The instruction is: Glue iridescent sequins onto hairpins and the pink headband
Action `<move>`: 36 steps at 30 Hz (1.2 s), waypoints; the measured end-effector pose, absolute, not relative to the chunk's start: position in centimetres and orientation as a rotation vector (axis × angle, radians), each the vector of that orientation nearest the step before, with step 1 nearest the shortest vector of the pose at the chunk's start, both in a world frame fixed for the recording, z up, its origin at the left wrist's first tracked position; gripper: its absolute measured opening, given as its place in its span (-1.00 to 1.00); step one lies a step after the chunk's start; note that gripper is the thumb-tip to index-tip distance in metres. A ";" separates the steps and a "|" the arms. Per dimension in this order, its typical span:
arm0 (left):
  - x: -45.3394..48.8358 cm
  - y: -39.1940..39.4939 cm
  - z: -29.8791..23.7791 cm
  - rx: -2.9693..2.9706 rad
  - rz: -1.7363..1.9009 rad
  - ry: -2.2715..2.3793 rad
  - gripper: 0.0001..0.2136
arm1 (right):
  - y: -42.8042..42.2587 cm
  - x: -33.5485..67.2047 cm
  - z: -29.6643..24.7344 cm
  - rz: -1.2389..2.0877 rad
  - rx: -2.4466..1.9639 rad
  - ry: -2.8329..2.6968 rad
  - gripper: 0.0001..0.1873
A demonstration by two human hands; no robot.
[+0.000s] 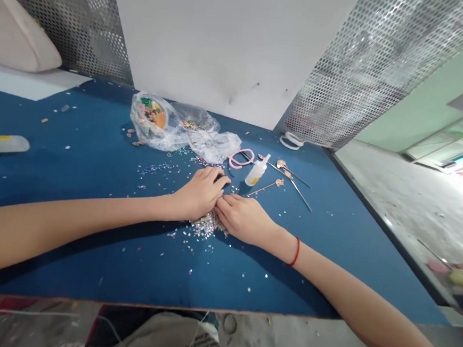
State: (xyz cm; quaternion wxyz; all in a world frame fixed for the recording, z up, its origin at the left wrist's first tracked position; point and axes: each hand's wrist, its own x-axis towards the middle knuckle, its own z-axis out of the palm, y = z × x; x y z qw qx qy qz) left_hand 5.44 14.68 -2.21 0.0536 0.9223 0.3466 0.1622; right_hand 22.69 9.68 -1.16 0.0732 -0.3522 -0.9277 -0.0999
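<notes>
My left hand (201, 193) and my right hand (244, 217) meet in the middle of the blue table, fingertips nearly touching. Beneath them lies a heap of small shiny sequin-like pieces (205, 226). Curled fingers and thumb close my left hand; what is in it, if anything, is hidden. The fingers of my right hand are pressed together beside it, and nothing in them can be made out. Just beyond stands a small white nozzle bottle (256, 173) with a yellow label. Thin metal hairpin-like sticks (294, 186) with ornamented ends lie to its right.
Clear plastic bags (171, 126) with colourful small pieces lie behind my hands, with a pink ring-shaped band (240, 159) near them. A white ring (291, 141) is by the mesh panel. Another bottle (3, 144) lies at left. Loose sequins dot the blue table (95, 179).
</notes>
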 end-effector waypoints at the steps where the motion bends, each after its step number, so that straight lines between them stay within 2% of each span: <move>1: 5.5 14.7 -2.1 2.794 0.485 1.046 -0.64 | 9.7 22.6 -1.3 -0.293 -1.067 -2.755 -0.70; 6: 5.4 14.2 -1.5 2.650 0.566 1.016 -0.60 | 9.7 23.6 -0.9 -0.184 -1.152 -2.496 -0.67; 11: 5.5 10.8 -1.1 2.740 0.218 0.882 -0.50 | 10.1 25.1 -0.4 -0.127 -1.233 -2.261 -0.64; 14: 5.8 9.6 -1.2 2.819 0.134 0.809 -0.48 | 10.2 25.5 -0.7 -0.126 -1.206 -2.235 -0.63; 25: 8.0 11.1 -1.5 2.863 0.130 0.768 -0.49 | 10.5 26.3 -0.9 -0.334 -0.976 -2.013 -0.62; 36: 4.1 11.4 -1.4 2.824 0.057 0.948 -0.48 | 11.2 26.9 -1.1 -0.463 -0.905 -2.054 -0.62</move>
